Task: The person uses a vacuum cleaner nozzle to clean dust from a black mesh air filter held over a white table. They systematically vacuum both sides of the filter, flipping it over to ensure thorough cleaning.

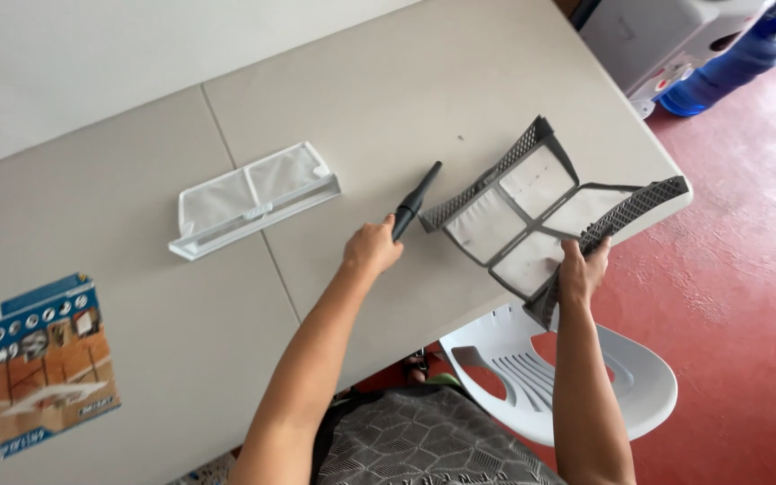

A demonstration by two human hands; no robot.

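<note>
My left hand (372,245) grips a dark tapered nozzle tool (417,199) that lies slanted on the beige folding table (119,233), its tip pointing up and right. My right hand (583,270) holds a dark grey hinged lint filter (532,216), opened flat, with several white mesh panels that look dusty. The filter is tilted over the table's right front corner, and the nozzle's tip ends just left of its nearest edge. A second, white mesh filter (253,199) lies on the table to the left of my left hand.
A printed blue and orange card (47,359) lies on the table at the far left. A white plastic chair (559,377) stands below the table's edge on the red floor. A white appliance (666,36) and a blue water bottle (729,67) are at the top right.
</note>
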